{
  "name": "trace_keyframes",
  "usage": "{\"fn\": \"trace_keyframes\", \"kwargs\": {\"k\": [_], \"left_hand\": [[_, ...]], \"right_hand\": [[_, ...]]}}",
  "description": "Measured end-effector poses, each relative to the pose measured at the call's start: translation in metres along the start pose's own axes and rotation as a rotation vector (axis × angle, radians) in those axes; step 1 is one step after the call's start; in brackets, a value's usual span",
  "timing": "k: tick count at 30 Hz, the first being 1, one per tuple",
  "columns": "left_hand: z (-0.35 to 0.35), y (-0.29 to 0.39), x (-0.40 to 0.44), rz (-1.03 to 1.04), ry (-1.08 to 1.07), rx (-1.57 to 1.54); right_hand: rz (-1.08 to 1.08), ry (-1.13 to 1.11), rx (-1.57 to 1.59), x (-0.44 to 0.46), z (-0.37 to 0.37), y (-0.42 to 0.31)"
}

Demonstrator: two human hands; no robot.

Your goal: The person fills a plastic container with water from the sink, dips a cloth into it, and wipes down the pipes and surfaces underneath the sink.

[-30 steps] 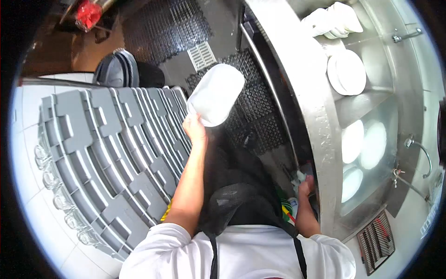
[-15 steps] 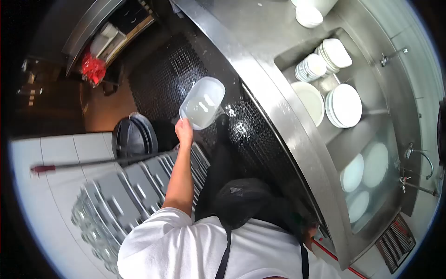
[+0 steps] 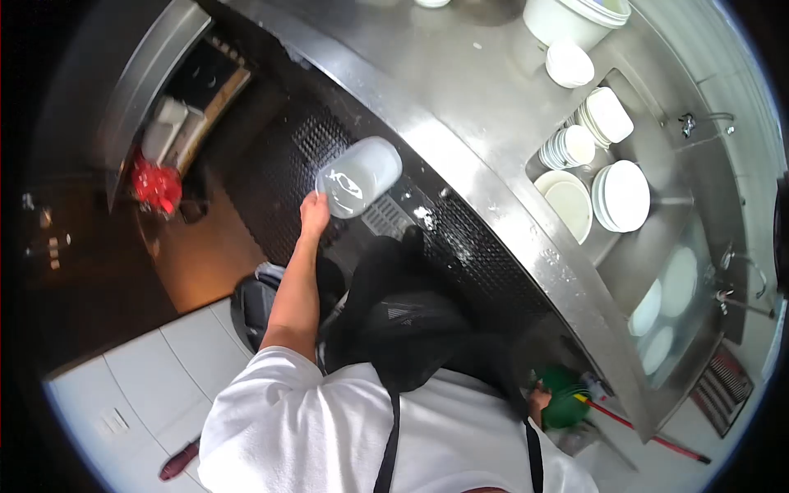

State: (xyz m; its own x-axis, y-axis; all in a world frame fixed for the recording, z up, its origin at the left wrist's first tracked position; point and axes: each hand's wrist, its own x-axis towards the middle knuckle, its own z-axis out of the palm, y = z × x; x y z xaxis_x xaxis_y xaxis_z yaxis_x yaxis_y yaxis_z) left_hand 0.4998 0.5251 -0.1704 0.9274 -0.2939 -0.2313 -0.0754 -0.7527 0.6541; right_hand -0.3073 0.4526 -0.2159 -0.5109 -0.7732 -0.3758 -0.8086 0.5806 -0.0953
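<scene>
Plastic container (image 3: pixel 359 179) has tipped to show its inside at eleven o'clock, rim pinched by the left hand (image 3: pixel 314 215); whether the right hand (image 3: pixel 539 401), beside something green (image 3: pixel 564 399) at five, grips anything, I can't tell.

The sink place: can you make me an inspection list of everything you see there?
Surface: steel counter shiny, a few small specks.
Things: plastic tub held over the floor; glare hides whether it has water inside.
Clutter: stacked white dishes in the sink; red pole near a green object.
Hands: left hand has its grip on the tub's edge; right hand beside the green object, grip unclear.
Cables: nothing seen.
Surroundings: dark textured floor mat, shiny spots; crumpled red plastic.
</scene>
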Motion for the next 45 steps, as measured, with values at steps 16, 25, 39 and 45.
{"fn": "trace_keyframes", "kwargs": {"k": [16, 25, 39, 45], "left_hand": [[0.118, -0.002, 0.173, 0.651, -1.103, 0.135], [0.197, 0.066, 0.05, 1.127, -1.367, 0.301], [0.352, 0.002, -0.127, 0.787, -1.701, 0.363], [0.356, 0.011, -0.156, 0.486, -1.664, 0.234]], "right_hand": [[0.154, 0.416, 0.543, -0.217, 0.041, -0.321], [0.103, 0.282, 0.997, -0.277, 0.051, -0.444], [0.254, 0.41, 0.923, -0.136, 0.25, -0.344], [0.543, 0.267, 2.351, -0.13, 0.178, -0.312]]}}
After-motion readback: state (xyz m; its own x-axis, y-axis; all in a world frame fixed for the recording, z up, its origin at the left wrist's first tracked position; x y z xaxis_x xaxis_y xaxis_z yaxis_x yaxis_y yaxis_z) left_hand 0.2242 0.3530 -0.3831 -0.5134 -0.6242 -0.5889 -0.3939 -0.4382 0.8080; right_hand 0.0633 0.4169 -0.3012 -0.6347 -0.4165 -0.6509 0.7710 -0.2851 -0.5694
